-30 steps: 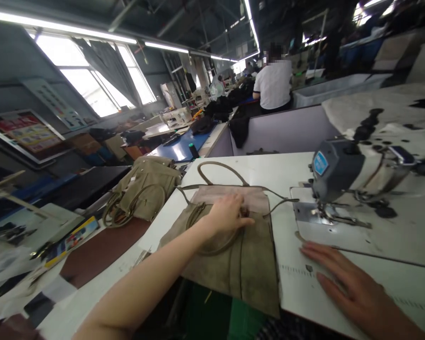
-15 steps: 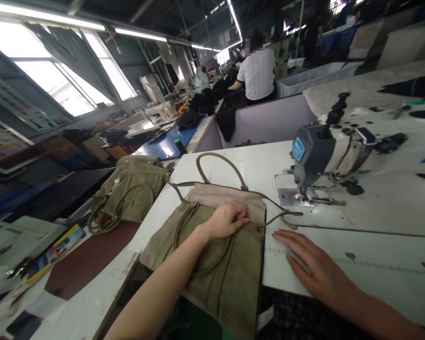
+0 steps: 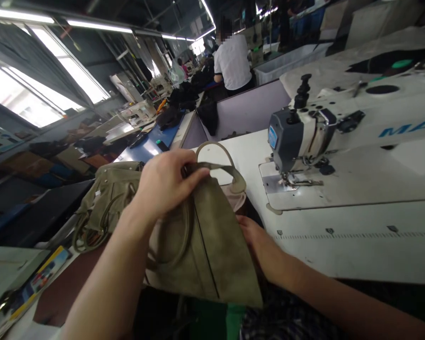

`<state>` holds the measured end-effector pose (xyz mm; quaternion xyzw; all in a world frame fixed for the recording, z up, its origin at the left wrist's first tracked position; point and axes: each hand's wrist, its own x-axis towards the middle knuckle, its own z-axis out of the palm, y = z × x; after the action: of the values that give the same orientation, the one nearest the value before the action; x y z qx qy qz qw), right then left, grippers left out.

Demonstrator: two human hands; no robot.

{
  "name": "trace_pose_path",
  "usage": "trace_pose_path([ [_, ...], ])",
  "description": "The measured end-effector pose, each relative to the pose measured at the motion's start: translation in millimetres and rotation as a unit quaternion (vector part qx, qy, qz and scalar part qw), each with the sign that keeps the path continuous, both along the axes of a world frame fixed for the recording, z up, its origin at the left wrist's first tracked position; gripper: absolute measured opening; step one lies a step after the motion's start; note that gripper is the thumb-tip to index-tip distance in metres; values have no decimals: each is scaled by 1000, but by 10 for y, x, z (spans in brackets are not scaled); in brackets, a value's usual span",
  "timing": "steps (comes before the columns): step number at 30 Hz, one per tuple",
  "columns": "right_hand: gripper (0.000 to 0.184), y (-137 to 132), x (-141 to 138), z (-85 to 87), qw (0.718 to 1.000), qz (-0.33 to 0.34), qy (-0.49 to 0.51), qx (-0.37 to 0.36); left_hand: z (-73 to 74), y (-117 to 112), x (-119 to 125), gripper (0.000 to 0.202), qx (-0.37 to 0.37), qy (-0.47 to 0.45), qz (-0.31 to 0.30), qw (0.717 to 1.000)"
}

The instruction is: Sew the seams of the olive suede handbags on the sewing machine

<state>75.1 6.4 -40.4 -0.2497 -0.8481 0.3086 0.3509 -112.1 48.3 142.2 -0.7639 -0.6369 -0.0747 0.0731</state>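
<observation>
An olive-green handbag (image 3: 219, 236) with looped handles is lifted and tilted above the front of the white sewing table. My left hand (image 3: 170, 182) is closed on its top edge, with thumb and fingers pinching the strap-like rim. At the bag's right side is my right hand (image 3: 260, 241), gripping the edge, its fingers partly hidden behind the olive panel. Some pale pink lining (image 3: 233, 198) shows between the hands. One rounded handle (image 3: 216, 146) stands up behind the rim, while another hangs over the front.
A sewing machine (image 3: 297, 141) stands on the right, its needle area beyond my right hand. Another olive bag (image 3: 109, 198) lies at left, above a brown sheet (image 3: 67, 288). A printed ruler (image 3: 361, 233) runs along the table. A person in white (image 3: 233, 61) works farther back.
My left hand has moved up and left and taken hold of the bag's rim, raising it off the table. My right hand has gone from the tabletop to the bag's side. The view has shifted right.
</observation>
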Motion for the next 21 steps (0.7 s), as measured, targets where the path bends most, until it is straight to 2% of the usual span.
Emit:
trace_pose_path([
  [1,40,2,-30,7,1000,10,1,-15,-28,173,-38,26,-8,42,18,999],
  [2,40,3,-35,-7,1000,11,-2,-26,-138,342,-70,26,-42,71,24,996],
  [4,40,3,25,-75,999,11,-5,-42,-548,605,-101,20,-126,72,6,989],
  [6,40,15,128,-144,999,7,-7,-44,-1047,713,-77,11,-154,56,-23,986],
  [8,41,56,214,-167,999,4,-18,-27,-1442,692,-19,23,-147,32,-57,987],
  [9,39,91,238,-158,1000,7,-28,-11,-1564,659,12,35,-143,21,-80,986],
  [11,34,183,250,-119,998,25,-54,26,-1659,606,55,54,-148,1,-132,980],
  [13,29,277,236,-81,995,49,-73,46,-1629,609,78,60,-169,-21,-175,970],
  [17,18,296,248,-81,992,72,-92,52,-1593,741,167,49,-170,-60,-176,968],
  [19,14,195,293,-120,991,50,-101,71,-1668,814,256,45,-151,-59,-166,973],
  [21,19,54,353,-177,990,0,-100,99,-1773,876,349,34,-139,-59,-170,974],
])
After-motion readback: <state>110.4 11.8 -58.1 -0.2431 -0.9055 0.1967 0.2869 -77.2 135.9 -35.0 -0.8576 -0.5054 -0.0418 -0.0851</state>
